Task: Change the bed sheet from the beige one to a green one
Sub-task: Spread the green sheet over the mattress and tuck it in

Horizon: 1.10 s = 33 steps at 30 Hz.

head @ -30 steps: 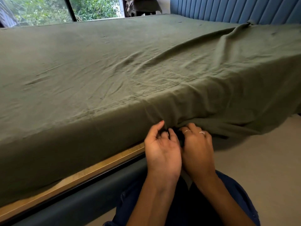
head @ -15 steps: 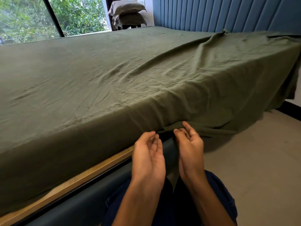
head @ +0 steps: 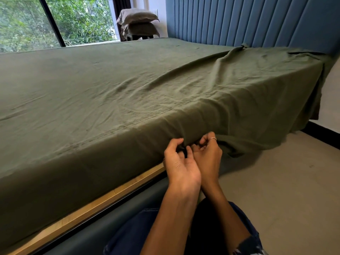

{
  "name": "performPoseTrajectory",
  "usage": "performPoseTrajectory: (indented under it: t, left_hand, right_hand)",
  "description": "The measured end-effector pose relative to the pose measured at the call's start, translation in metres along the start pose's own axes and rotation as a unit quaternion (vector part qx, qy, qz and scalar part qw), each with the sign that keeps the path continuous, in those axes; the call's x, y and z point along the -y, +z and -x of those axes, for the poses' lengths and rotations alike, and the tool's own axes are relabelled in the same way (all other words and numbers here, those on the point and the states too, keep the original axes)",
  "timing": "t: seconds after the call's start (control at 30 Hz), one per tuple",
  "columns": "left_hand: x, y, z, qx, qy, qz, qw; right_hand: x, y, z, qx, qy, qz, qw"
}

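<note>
Blue vertically ribbed headboard panelling (head: 257,21) is seen across the upper right of the frame, and a large window (head: 55,21) with green foliage behind it fills the upper left. Two beige pillows (head: 138,23) are stacked between them at the top centre. Pale flooring (head: 285,190) is shown at the lower right.

Most of the frame is taken up by the green sheet (head: 110,92), which is spread over the mattress and hangs down its near side. At the lower left its hem is tucked in above a wooden rail (head: 110,196) of the bed frame; toward the right it hangs loose and bunched, reaching down near the floor. Soft creases and one long raised fold are seen running toward the upper right corner.

Both hands are held palm-up at the lower centre, right at the hanging edge of the sheet. The left hand (head: 181,166) is shown with fingers curled and the thumb raised against the cloth. The right hand (head: 208,153), with a ring on one finger, is curled likewise, fingertips at the fold. Whether cloth is actually pinched by either hand cannot be told. Dark blue trousers (head: 128,234) are visible at the bottom.
</note>
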State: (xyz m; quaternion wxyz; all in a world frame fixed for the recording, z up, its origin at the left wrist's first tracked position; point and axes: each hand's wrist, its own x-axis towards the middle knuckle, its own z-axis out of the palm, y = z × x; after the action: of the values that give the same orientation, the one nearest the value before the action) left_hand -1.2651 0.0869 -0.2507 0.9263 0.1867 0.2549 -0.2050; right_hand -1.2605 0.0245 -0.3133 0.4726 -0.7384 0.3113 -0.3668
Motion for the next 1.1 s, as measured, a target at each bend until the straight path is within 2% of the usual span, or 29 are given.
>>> performPoseTrajectory:
  t: [0.1,0.17,0.23,0.3,0.43,0.57,0.67,0.8,0.9,0.97,1.03,1.1]
  left_hand:
    - [-0.003,-0.005,-0.009,-0.006,0.016,-0.062,0.998]
    - [-0.005,-0.007,-0.012,-0.020,0.016,-0.130,0.991]
    - [-0.008,-0.010,-0.011,-0.008,-0.005,-0.191,0.981]
    - [-0.013,-0.016,-0.008,0.000,-0.027,-0.210,0.977]
    - [-0.012,-0.023,0.000,-0.001,-0.054,-0.165,0.985]
    - [0.005,-0.019,0.004,0.009,-0.082,-0.150,0.985]
    - [0.012,-0.008,0.000,0.013,-0.087,-0.133,0.987]
    - [0.023,0.005,-0.008,0.024,-0.097,-0.127,0.987]
    - [0.031,0.009,-0.009,0.019,-0.087,-0.128,0.988]
    - [0.033,0.011,-0.009,0.017,-0.079,-0.117,0.990]
    - [0.036,0.015,-0.010,0.026,-0.077,-0.097,0.992]
    - [0.038,0.020,-0.013,0.050,-0.090,-0.058,0.993]
  right_hand:
    - [0.005,-0.008,-0.026,0.002,0.012,0.094,0.995]
    - [0.009,-0.014,-0.036,0.022,0.070,0.126,0.989]
    - [0.012,-0.014,-0.036,0.046,0.127,0.077,0.988]
    - [0.012,-0.014,-0.034,0.057,0.147,-0.016,0.987]
    - [0.000,-0.030,-0.019,0.048,0.176,-0.200,0.963]
    - [-0.019,-0.047,-0.013,-0.040,0.277,-0.345,0.896]
    - [-0.023,-0.047,-0.027,-0.054,0.302,-0.347,0.886]
    - [-0.015,-0.042,-0.048,-0.059,0.275,-0.337,0.899]
    - [-0.010,-0.033,-0.060,-0.066,0.244,-0.296,0.921]
    - [-0.007,-0.029,-0.062,-0.085,0.239,-0.304,0.918]
    - [0.000,-0.030,-0.057,-0.083,0.258,-0.370,0.888]
    - [0.007,-0.034,-0.053,-0.037,0.306,-0.461,0.832]
